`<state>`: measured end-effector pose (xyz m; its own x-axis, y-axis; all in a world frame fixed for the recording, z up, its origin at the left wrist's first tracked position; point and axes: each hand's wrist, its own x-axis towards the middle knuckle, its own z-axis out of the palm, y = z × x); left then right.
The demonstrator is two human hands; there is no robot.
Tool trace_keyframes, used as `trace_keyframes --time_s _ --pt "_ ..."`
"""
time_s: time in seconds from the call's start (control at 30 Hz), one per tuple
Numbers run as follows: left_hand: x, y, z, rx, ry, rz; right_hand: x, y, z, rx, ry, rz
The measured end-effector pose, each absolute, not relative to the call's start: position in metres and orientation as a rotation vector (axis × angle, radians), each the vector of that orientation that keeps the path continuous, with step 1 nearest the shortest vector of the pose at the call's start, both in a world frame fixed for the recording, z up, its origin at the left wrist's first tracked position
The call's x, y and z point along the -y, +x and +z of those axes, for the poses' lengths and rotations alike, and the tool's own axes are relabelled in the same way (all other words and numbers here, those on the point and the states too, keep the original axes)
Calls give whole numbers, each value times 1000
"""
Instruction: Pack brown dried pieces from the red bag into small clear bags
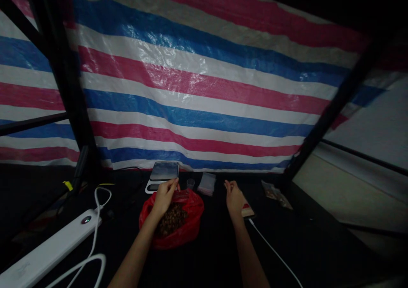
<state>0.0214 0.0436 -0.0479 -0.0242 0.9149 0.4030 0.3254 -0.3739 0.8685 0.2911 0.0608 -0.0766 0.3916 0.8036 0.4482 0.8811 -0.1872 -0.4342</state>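
Observation:
A red plastic bag (191,226) stands open on the dark table, with a heap of small brown pieces (174,220), like beans or nuts, inside. My left hand (166,196) is over the bag's back rim, fingers pinched together in front of the scale; what they hold, if anything, is too small to make out. To the right, my right hand (235,199) hovers beside a phone (247,209), its thumb and fingers also closed in a pinch. Nothing nameable shows between those fingertips. Behind the bag are a white digital scale (164,172), a small clear cup (190,183) and a stack of clear bags (207,183).
Filled clear packets (276,194) lie at the right. A white cable (274,249) runs from the phone toward the front. At left lies a long white device (51,252) with a looped cord (95,232). Striped sheeting (204,109) hangs behind, between dark posts (68,88).

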Motion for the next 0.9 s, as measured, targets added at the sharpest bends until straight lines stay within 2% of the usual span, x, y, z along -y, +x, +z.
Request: trace_keyframes --time_s 0.07,0.13,0.23,0.37,0.53,0.67,0.83,0.9 --pt "-42 23 -47 -1293 1738 1399 -55 328 -67 1298 -2186 -270" --pt "-40 26 -46 -1273 1751 1394 -47 373 -63 1238 -2229 -518" --pt "-38 31 -43 -1223 1747 1401 -34 435 -71 1295 -2365 -785" --pt "-36 38 -40 -1179 1702 1399 -20 486 -89 1356 -2586 -627" --pt "-35 40 -38 -1191 1662 1454 -14 502 -88 1376 -2572 -517" --pt "-35 40 -39 -1209 1603 1502 -25 492 -68 1224 -2358 -175" --pt "-34 48 -36 -1037 1640 1369 -37 430 -28 1417 -1533 524" --pt "-31 54 -32 -963 1711 1345 -37 392 -15 1463 -1355 762"
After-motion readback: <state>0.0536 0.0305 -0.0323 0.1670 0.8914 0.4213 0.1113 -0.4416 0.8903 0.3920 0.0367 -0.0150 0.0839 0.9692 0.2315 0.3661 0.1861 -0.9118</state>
